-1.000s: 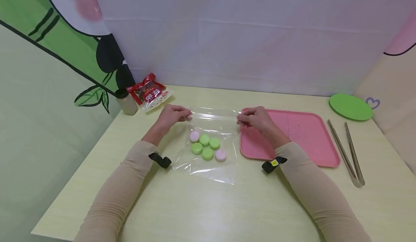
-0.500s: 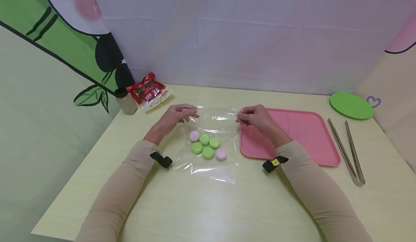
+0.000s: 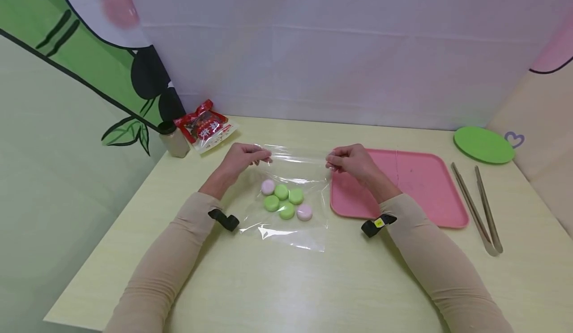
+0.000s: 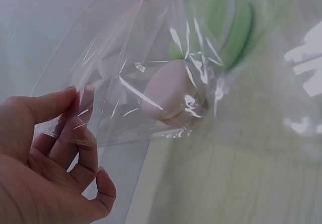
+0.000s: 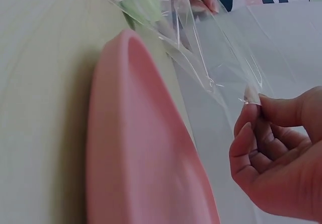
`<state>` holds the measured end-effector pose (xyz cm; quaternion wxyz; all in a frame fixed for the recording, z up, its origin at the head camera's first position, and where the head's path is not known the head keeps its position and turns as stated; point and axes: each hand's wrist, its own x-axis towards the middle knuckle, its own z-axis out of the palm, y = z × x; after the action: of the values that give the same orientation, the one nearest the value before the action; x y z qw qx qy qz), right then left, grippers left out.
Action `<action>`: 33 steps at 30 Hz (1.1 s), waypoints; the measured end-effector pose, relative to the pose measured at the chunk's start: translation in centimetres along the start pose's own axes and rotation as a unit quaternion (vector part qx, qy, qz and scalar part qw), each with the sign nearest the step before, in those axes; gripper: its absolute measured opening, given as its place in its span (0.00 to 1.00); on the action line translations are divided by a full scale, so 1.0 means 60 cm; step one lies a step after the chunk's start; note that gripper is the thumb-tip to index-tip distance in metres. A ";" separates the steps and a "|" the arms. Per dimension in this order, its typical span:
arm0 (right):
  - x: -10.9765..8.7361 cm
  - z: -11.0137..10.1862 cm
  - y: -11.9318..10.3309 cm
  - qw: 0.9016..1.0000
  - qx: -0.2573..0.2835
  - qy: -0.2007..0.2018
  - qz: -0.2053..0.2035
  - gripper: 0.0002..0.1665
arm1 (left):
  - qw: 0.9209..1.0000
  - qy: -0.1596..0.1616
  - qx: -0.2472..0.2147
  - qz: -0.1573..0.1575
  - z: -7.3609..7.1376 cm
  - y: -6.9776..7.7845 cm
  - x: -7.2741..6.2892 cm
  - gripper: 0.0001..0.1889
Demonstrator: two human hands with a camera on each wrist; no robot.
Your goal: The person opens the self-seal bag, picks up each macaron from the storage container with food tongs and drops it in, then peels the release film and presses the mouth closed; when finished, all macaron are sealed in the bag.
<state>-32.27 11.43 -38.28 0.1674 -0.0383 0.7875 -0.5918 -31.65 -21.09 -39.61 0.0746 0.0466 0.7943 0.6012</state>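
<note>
A clear plastic zip bag [image 3: 295, 174] lies in front of me with several green macarons [image 3: 286, 210] and two pale pink macarons [image 3: 304, 212] inside. At its top left corner my left hand [image 3: 243, 159] pinches the film between thumb and fingers. My right hand [image 3: 351, 161] pinches the top right corner, above the left edge of a pink tray [image 3: 416, 184]. In the left wrist view a pale pink macaron [image 4: 168, 90] shows through the film beside the left hand [image 4: 55, 148]. The right wrist view has the right hand [image 5: 276, 148] with thumb and forefinger on the bag's corner.
Steel tongs [image 3: 481, 208] lie right of the tray, with a green plate [image 3: 484, 145] behind them. At the back left stand a red snack packet [image 3: 207, 126] and a small dark-lidded jar [image 3: 174, 141]. A printed cloth [image 3: 335, 54] hangs behind the table [image 3: 286, 293].
My left hand has shifted slightly right along the bag's top edge, its fingers loosening and then closing again on the film. The right hand keeps its pinch. The macarons stay in place.
</note>
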 end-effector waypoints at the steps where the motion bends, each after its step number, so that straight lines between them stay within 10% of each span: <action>1: 0.001 -0.001 0.000 1.000 0.000 0.002 0.001 0.15 | 1.000 0.002 0.002 -0.001 -0.001 0.001 0.001 0.15; 27: 0.016 -0.004 0.001 0.999 -0.048 -0.018 -0.015 0.15 | 0.997 -0.027 0.071 0.027 -0.029 -0.014 0.013 0.17; 33: 0.024 -0.008 0.003 0.997 -0.071 -0.031 0.021 0.16 | 0.993 0.015 0.111 -0.028 -0.030 -0.030 0.025 0.18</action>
<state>-33.77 11.56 -38.64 0.2012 -0.0523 0.8224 -0.5296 -33.44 -23.05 -40.93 0.0733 0.0232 0.8580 0.5078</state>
